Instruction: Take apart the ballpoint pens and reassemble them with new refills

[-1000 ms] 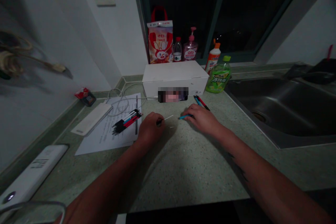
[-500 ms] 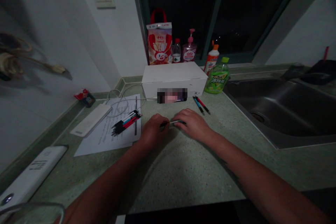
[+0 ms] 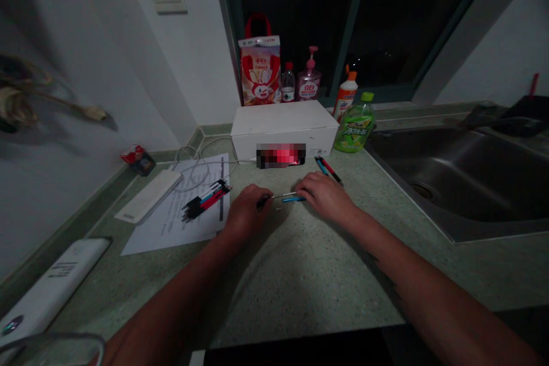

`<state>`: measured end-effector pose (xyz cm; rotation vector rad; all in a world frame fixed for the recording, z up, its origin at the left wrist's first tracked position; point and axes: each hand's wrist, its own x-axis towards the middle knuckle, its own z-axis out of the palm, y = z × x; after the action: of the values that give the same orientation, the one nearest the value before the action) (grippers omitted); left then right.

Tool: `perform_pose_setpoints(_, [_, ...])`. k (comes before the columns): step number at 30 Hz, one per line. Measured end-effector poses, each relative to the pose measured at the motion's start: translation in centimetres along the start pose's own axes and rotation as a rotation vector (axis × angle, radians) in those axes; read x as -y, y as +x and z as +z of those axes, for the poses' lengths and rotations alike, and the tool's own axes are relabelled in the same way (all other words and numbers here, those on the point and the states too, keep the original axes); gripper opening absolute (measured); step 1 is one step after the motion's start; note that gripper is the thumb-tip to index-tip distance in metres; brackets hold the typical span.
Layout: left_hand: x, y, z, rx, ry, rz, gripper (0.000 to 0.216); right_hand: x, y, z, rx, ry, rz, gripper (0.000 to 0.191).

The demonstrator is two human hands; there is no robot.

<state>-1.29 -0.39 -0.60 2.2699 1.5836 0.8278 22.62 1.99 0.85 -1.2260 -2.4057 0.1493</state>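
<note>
In the head view, my left hand [image 3: 249,211] is closed on a small black pen piece [image 3: 263,202]. A thin pale pen refill [image 3: 285,194] spans the gap between my hands. My right hand [image 3: 326,199] pinches the refill's other end. Just below the refill, a blue pen barrel [image 3: 293,199] sticks out from under my right fingers; whether they grip it I cannot tell. A tiny pale piece [image 3: 278,209] lies on the counter between my hands. To the left, several pens [image 3: 206,200] lie bunched on a printed sheet [image 3: 171,223].
Against a white box [image 3: 283,120] leans a phone [image 3: 281,156] with a blurred screen. Beside it are a red and a blue pen [image 3: 329,169]. A green bottle [image 3: 355,126] stands near the sink [image 3: 454,183]. A white power bank [image 3: 150,195] and cable lie left.
My right hand has shifted to the right, away from my left hand. More of the refill now shows, and the blue barrel has come into view by my right fingers.
</note>
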Motion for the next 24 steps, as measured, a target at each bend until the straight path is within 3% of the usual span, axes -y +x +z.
perform_pose_setpoints(6, [-0.3,-0.1,0.1,0.023,0.022,-0.002,0.012,0.4,0.0,-0.1,0.04,0.023,-0.011,0.009])
perform_pose_setpoints(11, [-0.2,0.0,0.1,0.063,0.051,-0.045,0.009,-1.4,0.0,-1.3,0.111,-0.007,0.047,0.013])
perform_pose_setpoints(16, [0.0,0.1,0.4,0.108,0.091,-0.027,0.01,-2.7,-0.3,-2.5,0.212,0.134,0.101,0.012])
perform_pose_setpoints(20, [-0.1,0.2,0.4,0.167,0.142,-0.013,0.013,-1.9,-0.4,-2.0,0.325,0.215,0.093,0.013])
perform_pose_setpoints(24, [0.0,0.2,0.4,0.176,0.133,-0.014,0.015,-0.6,-0.2,-1.0,0.344,0.161,0.091,0.012])
